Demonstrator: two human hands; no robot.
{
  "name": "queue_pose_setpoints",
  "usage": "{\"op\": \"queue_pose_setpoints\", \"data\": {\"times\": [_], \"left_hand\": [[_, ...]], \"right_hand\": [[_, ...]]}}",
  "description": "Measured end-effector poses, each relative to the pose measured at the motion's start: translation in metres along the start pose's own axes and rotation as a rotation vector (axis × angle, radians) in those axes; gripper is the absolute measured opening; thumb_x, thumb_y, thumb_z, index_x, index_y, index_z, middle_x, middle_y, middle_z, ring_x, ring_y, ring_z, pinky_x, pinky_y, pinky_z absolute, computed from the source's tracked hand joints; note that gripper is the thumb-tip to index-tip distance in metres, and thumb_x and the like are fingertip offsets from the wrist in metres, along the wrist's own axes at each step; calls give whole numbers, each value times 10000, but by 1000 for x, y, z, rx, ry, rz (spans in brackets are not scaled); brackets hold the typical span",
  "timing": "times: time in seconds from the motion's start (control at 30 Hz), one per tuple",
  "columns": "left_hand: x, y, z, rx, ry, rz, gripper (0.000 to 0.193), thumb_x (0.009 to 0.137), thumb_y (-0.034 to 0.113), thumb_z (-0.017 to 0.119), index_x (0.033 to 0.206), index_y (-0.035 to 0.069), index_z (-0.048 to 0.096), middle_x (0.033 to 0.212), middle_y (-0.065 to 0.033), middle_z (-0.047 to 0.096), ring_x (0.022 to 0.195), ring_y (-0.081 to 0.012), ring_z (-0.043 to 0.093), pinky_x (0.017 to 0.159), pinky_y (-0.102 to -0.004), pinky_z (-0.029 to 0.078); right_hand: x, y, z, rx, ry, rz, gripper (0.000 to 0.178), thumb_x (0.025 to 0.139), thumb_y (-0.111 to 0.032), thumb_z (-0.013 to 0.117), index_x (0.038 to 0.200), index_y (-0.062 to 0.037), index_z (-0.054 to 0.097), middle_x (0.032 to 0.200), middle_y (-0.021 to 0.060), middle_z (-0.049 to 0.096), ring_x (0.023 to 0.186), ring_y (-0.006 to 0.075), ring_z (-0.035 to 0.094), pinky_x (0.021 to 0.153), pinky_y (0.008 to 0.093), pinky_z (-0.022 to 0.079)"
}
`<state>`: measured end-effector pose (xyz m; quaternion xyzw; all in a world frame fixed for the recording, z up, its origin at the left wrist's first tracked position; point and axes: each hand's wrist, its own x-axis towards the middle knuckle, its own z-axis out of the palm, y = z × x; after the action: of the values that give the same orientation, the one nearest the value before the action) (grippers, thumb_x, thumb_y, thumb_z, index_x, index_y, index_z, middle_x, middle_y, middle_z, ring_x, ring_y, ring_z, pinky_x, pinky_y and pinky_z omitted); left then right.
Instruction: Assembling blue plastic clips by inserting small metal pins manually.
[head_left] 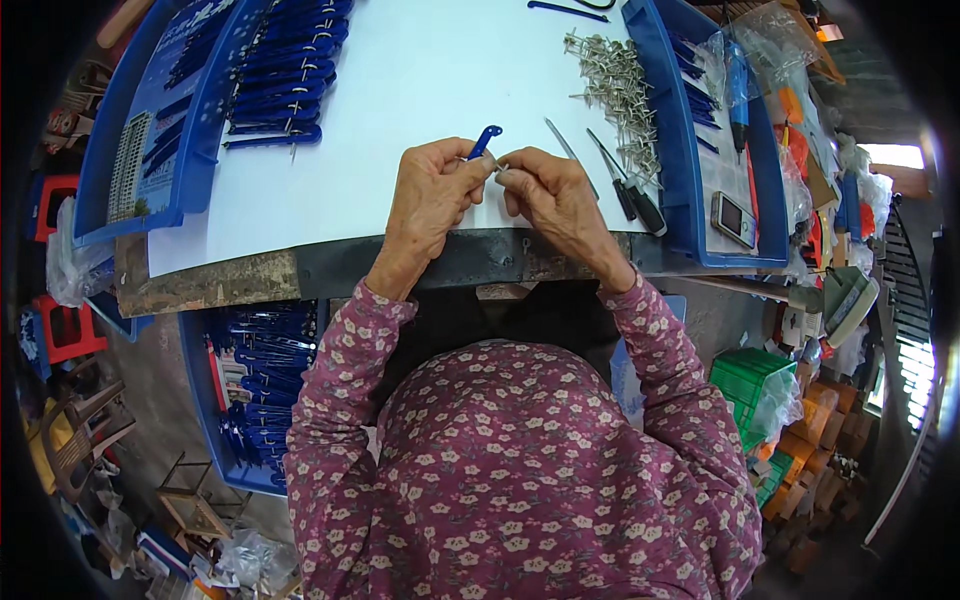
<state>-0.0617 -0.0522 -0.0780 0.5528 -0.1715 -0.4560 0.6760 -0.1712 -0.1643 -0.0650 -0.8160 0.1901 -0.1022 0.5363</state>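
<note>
Over the white tabletop, my left hand [422, 200] is closed round a slim blue handle-like part [486, 138], whose rounded tip with a small hole sticks up past the fingers. My right hand [562, 205] meets it there, thumb and forefinger pinching a small silvery metal pin [501, 168] against the lower part of the blue piece. The fingertips cover where the two meet. To the right lies a heap of similar T-shaped metal pins [620, 95]. Below the heap are a black-handled screwdriver [648, 210] and a slim pointed metal tool [565, 143].
A row of blue parts with metal pins [285, 85] lies at left beside a blue tray [190, 195]. Another blue tray [685, 225] at right holds a phone [733, 219] and blue parts. Below the table edge, a blue bin [200, 400] holds many blue pieces.
</note>
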Motion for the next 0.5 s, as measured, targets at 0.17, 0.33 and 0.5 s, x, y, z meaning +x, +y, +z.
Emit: {"op": "queue_pose_setpoints", "data": {"times": [0.17, 0.33, 0.5], "left_hand": [[0, 2, 4, 15, -14, -1, 124, 826, 137, 594, 816, 14, 593, 552, 31, 481, 394, 0, 320, 349, -145, 212], [-2, 7, 9, 92, -22, 40, 130, 821, 143, 599, 804, 14, 598, 542, 29, 481, 388, 0, 314, 344, -146, 201], [-4, 16, 13, 124, -46, 44, 138, 800, 113, 586, 801, -22, 614, 553, 7, 519, 447, -11, 395, 371, -151, 241]], "right_hand": [[-4, 11, 10, -388, 219, -255, 93, 817, -36, 542, 892, 15, 563, 557, 77, 557, 494, 133, 551, 454, 265, 409], [-5, 8, -1, -341, 154, -262, 139, 823, -75, 556, 933, 11, 552, 598, 81, 587, 483, 125, 542, 441, 256, 400], [-10, -2, -15, 261, -130, 80, 305, 900, -270, 472, 854, 13, 576, 572, 30, 546, 437, 55, 422, 413, 194, 335]]}}
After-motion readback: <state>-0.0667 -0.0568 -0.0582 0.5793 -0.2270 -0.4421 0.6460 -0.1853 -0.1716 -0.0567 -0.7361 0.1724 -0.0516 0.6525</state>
